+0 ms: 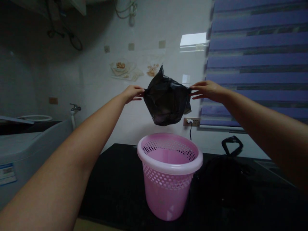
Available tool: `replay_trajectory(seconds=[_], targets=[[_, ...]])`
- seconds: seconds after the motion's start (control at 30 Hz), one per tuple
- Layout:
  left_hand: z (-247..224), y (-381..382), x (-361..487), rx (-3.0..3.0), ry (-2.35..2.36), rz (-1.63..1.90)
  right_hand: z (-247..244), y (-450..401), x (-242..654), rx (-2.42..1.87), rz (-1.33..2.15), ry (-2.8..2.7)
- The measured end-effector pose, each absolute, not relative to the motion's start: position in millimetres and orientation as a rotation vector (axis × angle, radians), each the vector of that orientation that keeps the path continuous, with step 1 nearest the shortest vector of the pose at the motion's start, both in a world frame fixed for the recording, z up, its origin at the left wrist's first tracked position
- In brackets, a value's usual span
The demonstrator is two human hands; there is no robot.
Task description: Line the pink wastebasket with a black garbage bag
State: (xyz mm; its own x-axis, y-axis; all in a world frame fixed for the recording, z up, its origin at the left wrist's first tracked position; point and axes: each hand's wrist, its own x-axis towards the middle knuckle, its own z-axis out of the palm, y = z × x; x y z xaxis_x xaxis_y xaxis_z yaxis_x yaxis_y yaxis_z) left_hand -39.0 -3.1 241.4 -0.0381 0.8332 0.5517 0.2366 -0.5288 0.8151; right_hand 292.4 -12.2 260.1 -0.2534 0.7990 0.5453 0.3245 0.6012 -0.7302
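Note:
A thin black garbage bag (pixel 166 102) hangs stretched in the air between my hands. My left hand (pixel 133 93) pinches its left edge between thumb and fingers. At the opposite edge, my right hand (pixel 207 89) grips the bag in the same way. Directly below, apart from the bag, a pink plastic trash basket (pixel 168 192) stands upright with a perforated band under its wide rim. Its visible inner wall is bare; the bottom is hidden.
A tied black bag (pixel 226 179) with a looped handle sits right of the basket on the black counter (pixel 113 189). Behind are a tiled wall, a wall socket (pixel 192 122) with a plug, and a striped blind (pixel 260 64). At left stand a washing machine (pixel 31 150) and a tap (pixel 75 108).

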Motion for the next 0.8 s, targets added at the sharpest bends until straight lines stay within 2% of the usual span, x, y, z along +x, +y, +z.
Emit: replay_trajectory(seconds=[0.8], targets=[[155, 9, -57, 1.721, 1.107, 1.352, 170, -4, 309, -1.046, 0.726, -2.051]])
